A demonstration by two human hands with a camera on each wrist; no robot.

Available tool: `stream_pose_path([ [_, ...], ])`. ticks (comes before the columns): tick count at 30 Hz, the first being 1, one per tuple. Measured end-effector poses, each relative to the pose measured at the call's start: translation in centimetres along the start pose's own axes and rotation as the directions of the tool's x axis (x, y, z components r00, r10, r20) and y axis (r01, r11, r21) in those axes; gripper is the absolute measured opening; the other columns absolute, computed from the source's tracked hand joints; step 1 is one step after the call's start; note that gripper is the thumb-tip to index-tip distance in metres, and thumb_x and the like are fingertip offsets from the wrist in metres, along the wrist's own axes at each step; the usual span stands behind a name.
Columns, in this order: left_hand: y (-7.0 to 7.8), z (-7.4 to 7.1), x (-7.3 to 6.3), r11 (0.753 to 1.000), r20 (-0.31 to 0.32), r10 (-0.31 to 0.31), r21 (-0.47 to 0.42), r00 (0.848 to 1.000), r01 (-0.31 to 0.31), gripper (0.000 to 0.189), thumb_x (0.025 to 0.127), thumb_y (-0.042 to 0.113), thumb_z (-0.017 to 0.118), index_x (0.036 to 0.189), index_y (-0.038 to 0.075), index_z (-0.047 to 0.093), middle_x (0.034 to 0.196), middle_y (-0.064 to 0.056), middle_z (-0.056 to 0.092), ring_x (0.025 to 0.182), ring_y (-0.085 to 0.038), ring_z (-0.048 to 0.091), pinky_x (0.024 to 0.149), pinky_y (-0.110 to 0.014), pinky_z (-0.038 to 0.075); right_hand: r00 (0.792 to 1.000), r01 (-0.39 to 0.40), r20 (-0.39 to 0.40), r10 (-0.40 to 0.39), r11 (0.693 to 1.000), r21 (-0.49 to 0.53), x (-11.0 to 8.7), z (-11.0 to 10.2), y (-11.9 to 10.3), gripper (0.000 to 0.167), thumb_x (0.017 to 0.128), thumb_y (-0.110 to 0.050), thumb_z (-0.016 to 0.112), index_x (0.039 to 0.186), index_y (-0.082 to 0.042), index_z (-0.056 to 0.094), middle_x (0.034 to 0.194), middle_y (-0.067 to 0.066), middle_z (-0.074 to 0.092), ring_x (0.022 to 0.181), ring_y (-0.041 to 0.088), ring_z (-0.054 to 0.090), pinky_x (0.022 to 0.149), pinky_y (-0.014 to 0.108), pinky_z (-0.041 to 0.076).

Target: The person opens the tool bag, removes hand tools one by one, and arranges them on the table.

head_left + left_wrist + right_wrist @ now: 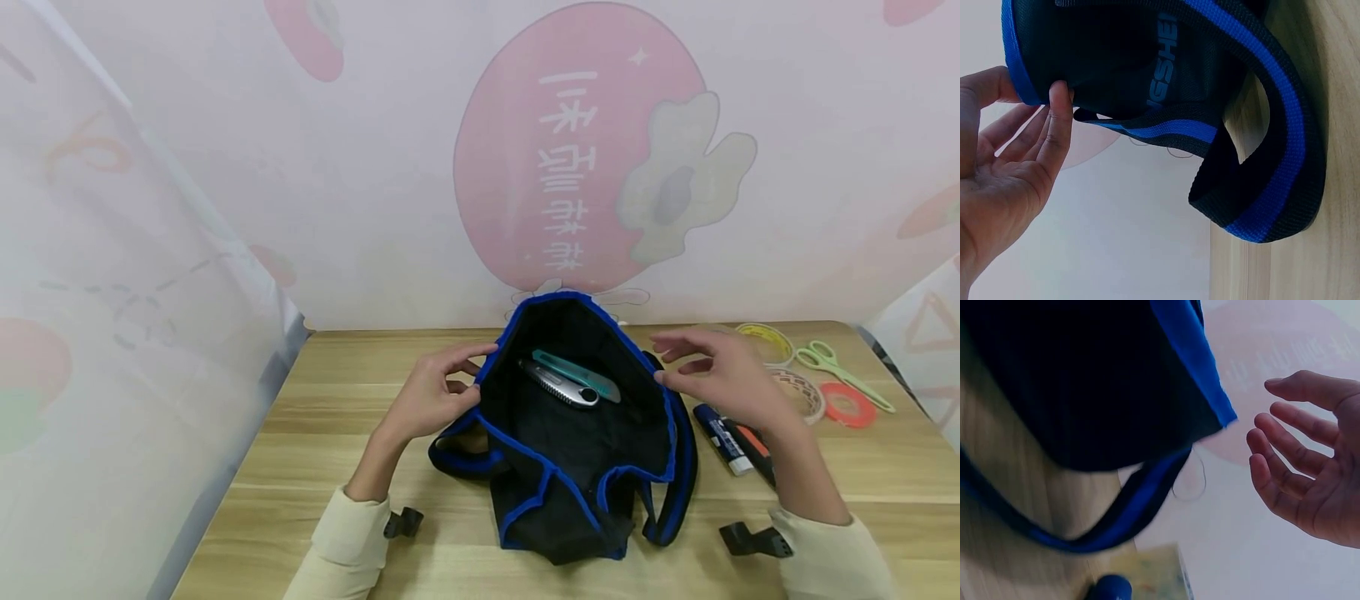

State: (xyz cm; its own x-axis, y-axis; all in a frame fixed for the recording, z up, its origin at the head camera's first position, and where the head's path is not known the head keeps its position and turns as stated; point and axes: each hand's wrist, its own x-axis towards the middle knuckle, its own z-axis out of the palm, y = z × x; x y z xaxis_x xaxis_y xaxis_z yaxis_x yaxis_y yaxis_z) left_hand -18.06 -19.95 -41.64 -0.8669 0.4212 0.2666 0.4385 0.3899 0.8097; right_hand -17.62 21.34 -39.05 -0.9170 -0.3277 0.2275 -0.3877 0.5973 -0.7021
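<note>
A wooden table [337, 467] is seen from above, with two pale sleeves entering at the near edge. A small black clip [403, 522] lies beside the left sleeve and another [753, 540] beside the right one.

Just beyond, a black bag with blue trim [577, 467] is laid at the middle of the table, its mouth open upward and its strap [678, 467] looped along its right side. Two utility knives, a silver one [561, 385] and a teal one [577, 375], are seen lying inside it.

The left hand [435, 396] is placed at the bag's left rim; in the left wrist view the blue edge is pinched between its thumb and fingertips [1060, 103], with the palm turned open. The right hand [720, 371] is held just above the bag's right rim, fingers spread and lightly curved, with nothing gripped; in the right wrist view a clear gap is seen between it and the fabric.

The mouth is judged best kept wide by holding the left rim taut and low while the right rim is taken at the opposite point, so that the soft cloth is not folded over the knives.

To the right, a glue stick [722, 437] and a dark marker [753, 446] lie near the strap. Farther off, tape rolls [798, 392], an orange ring [847, 406] and green scissors [840, 371] are scattered before a patterned backdrop [300, 167].
</note>
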Motion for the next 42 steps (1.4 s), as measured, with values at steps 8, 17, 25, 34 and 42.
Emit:
stream_pose_path([
  [8, -0.2, -0.1, 0.0, 1.000, 0.003, 0.003, 0.004, 1.000, -0.003, 0.061, 0.089, -0.008, 0.065, 0.148, 0.010, 0.065, 0.146, -0.012, 0.068, 0.109, -0.029, 0.075, 0.076, -0.027, 0.063, 0.997, 0.059, 0.045, -0.059, 0.998, -0.009, 0.9, 1.8, -1.6, 0.045, 0.096, -0.015, 0.080, 0.139, -0.004, 0.069, 0.126, 0.016, 0.076, 0.111, 0.031, 0.073, 0.089, 0.030, 0.061],
  [17, -0.2, -0.1, 0.1, 1.000, 0.002, 0.005, 0.002, 1.000, -0.005, 0.061, 0.089, -0.008, 0.065, 0.147, 0.010, 0.066, 0.145, -0.012, 0.068, 0.108, -0.029, 0.075, 0.075, -0.027, 0.063, 0.990, 0.102, 0.099, -0.098, 0.994, -0.034, 1.9, 2.7, -2.7, 0.048, 0.095, -0.015, 0.082, 0.140, -0.004, 0.068, 0.127, 0.014, 0.075, 0.109, 0.027, 0.073, 0.090, 0.040, 0.062],
  [25, -0.2, 0.0, 0.1, 1.000, 0.005, 0.000, -0.001, 1.000, 0.000, 0.061, 0.089, -0.008, 0.065, 0.148, 0.010, 0.065, 0.146, -0.012, 0.068, 0.109, -0.029, 0.075, 0.075, -0.027, 0.062, 0.975, 0.148, 0.176, -0.136, 0.987, -0.062, 3.4, 3.6, -2.9, 0.052, 0.094, -0.012, 0.081, 0.143, -0.004, 0.065, 0.128, 0.012, 0.074, 0.112, 0.030, 0.073, 0.094, 0.047, 0.062],
  [34, -0.2, -0.1, 0.0, 1.000, 0.002, -0.003, 0.005, 1.000, 0.003, 0.061, 0.089, -0.008, 0.065, 0.148, 0.010, 0.065, 0.146, -0.012, 0.068, 0.109, -0.030, 0.075, 0.077, -0.027, 0.063, 0.951, 0.180, 0.269, -0.155, 0.981, -0.072, 5.8, 5.0, -3.0, 0.053, 0.092, -0.009, 0.081, 0.142, 0.001, 0.064, 0.130, 0.016, 0.073, 0.113, 0.031, 0.073, 0.093, 0.044, 0.064],
  [42, -0.2, -0.1, 0.1, 1.000, 0.006, -0.002, -0.007, 1.000, 0.002, 0.061, 0.089, -0.008, 0.065, 0.148, 0.010, 0.065, 0.147, -0.011, 0.067, 0.109, -0.030, 0.075, 0.077, -0.027, 0.063, 0.931, 0.151, 0.347, -0.115, 0.985, -0.079, 7.3, 6.3, -2.9, 0.053, 0.093, -0.008, 0.079, 0.142, 0.003, 0.063, 0.130, 0.017, 0.072, 0.116, 0.034, 0.071, 0.095, 0.050, 0.062],
])
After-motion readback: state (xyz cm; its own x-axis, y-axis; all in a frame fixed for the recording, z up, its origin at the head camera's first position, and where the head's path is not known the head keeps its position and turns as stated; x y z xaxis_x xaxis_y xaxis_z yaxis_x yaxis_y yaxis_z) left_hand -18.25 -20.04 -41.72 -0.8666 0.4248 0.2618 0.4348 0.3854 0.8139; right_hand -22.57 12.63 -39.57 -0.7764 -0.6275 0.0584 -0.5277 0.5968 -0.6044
